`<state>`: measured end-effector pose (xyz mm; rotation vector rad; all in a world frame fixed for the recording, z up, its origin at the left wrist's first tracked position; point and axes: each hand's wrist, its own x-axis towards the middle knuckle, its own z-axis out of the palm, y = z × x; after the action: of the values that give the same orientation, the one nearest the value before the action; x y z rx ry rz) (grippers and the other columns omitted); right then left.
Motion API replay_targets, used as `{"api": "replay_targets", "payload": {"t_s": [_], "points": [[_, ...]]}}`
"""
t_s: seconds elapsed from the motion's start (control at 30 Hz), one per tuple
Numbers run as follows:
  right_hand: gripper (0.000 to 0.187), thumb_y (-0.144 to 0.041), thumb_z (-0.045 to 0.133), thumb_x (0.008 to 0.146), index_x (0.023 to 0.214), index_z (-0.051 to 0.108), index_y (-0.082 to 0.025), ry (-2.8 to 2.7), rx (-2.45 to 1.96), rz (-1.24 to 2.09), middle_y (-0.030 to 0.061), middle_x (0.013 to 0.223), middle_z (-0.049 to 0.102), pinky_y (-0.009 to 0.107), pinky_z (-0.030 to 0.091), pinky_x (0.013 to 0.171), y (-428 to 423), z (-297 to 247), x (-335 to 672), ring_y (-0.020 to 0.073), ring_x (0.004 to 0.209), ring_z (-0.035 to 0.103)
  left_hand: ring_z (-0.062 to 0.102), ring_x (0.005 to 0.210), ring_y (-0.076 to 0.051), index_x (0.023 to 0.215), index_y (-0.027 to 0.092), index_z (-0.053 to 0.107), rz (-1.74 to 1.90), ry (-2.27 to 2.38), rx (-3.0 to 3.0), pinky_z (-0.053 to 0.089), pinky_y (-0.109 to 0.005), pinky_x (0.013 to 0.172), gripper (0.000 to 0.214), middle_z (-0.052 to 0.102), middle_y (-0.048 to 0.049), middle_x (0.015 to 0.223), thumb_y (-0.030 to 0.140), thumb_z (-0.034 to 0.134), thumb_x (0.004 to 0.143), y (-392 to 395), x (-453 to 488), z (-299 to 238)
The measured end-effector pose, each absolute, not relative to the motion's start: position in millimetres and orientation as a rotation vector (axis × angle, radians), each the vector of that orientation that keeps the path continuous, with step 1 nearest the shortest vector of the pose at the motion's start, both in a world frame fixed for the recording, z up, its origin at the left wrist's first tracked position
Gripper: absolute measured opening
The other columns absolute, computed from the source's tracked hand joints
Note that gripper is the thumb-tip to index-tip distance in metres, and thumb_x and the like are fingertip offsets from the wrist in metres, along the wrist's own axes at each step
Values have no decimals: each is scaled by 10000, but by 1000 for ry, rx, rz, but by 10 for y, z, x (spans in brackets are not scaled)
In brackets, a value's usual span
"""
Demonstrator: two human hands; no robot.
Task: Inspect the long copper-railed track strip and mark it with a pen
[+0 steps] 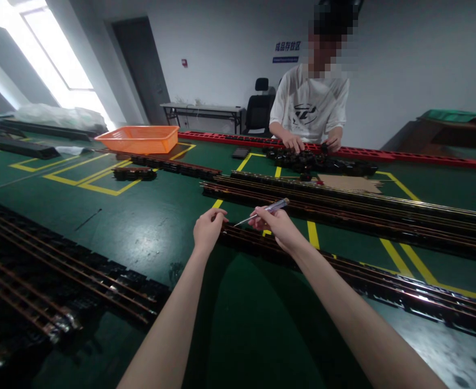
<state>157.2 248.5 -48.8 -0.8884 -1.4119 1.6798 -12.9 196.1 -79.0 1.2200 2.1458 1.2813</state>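
My right hand [276, 226] grips a screwdriver [268, 208] with a clear, purplish handle. Its thin metal shaft slants down to the left, the tip close to the near end of a long black rail [367, 278] that carries copper-coloured strips. At that left end of the rail, my left hand [209, 228] is closed with its fingers curled over it; what the fingertips pinch exactly is hidden. Behind both hands lies a bundle of similar long black rails [343, 210], running off to the right.
More black rails with copper strips [71, 270] lie at left, near a thin dark rod [88, 219]. An orange basket [138, 141], a short black piece [134, 173], cardboard [347, 182] and a red slotted rail [416, 155] are farther back. Opposite, a co-worker [308, 111] handles black parts.
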Motion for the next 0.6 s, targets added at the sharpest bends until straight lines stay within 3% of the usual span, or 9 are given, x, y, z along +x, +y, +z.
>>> {"api": "replay_targets", "payload": {"t_s": [0.6], "points": [[181, -243, 565, 827, 703, 654, -145, -1560, -951, 1536, 30, 645, 702, 221, 463, 601, 2433, -420, 1798, 108, 600, 632, 656, 738, -157, 873, 265, 704, 1232, 2111, 1323, 493, -259, 684, 216, 719, 29, 788, 255, 535, 739, 1999, -160, -879]]}}
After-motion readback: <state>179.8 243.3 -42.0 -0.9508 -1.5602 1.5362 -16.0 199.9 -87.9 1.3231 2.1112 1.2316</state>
